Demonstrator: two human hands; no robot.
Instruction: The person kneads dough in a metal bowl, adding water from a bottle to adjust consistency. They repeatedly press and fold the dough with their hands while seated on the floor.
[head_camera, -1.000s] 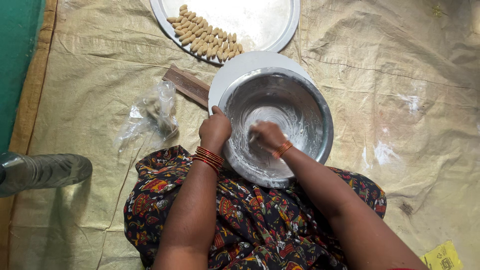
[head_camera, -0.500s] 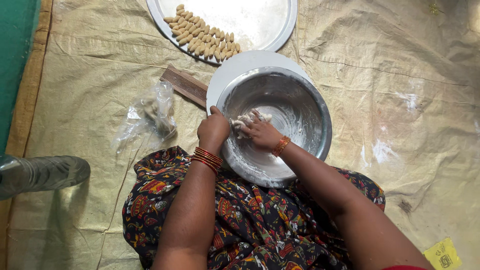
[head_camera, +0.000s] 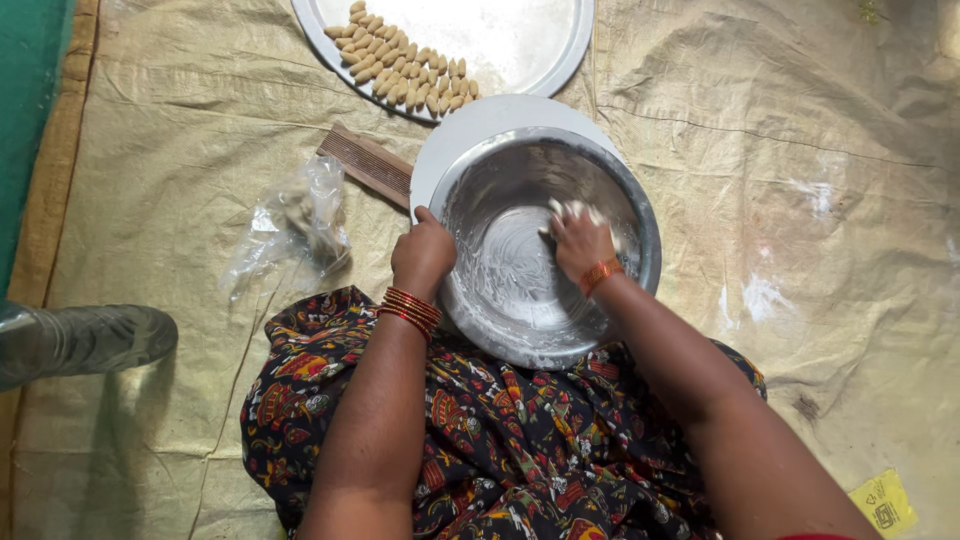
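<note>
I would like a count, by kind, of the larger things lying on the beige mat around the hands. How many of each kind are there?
Round steel bowl, gripped at the rim by the left hand, right hand inside: 1
Round flat steel tray with small dough pieces: 1
White round plate under the bowl: 1
Brown ridged wooden board: 1
Clear crumpled plastic bag: 1
Clear plastic bottle: 1
Total: 6

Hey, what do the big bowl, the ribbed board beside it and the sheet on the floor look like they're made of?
Bowl: likely stainless steel; shiny grey with bright reflections, smeared whitish inside.
Ribbed board: probably wood; matt brown with fine parallel grooves.
Floor sheet: apparently woven plastic sacking; tan, creased, faintly glossy.
</note>
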